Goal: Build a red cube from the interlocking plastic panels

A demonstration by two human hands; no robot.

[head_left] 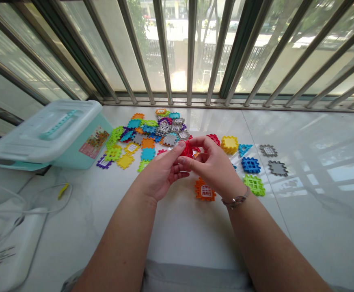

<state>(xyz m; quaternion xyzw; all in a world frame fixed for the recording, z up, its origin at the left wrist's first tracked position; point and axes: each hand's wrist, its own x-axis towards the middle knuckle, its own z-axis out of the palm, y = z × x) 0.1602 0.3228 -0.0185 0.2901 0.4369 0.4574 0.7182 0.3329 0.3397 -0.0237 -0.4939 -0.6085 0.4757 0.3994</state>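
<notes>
Both hands meet over the white sill and grip the same red toothed building tile [187,149]. My left hand [162,172] pinches its left side with thumb and fingers closed. My right hand [215,164], with a bracelet on the wrist, curls over its right side. Just under my right hand lies an orange tile with a white window [205,191]. A yellow tile [229,144], a blue tile [251,164] and a green tile [254,184] lie to the right.
A heap of several coloured tiles [152,136] lies at the back left. A pale teal lidded box [50,134] stands at the left, a white device with cables [9,247] in the near left corner. Window bars [192,52] close the far edge.
</notes>
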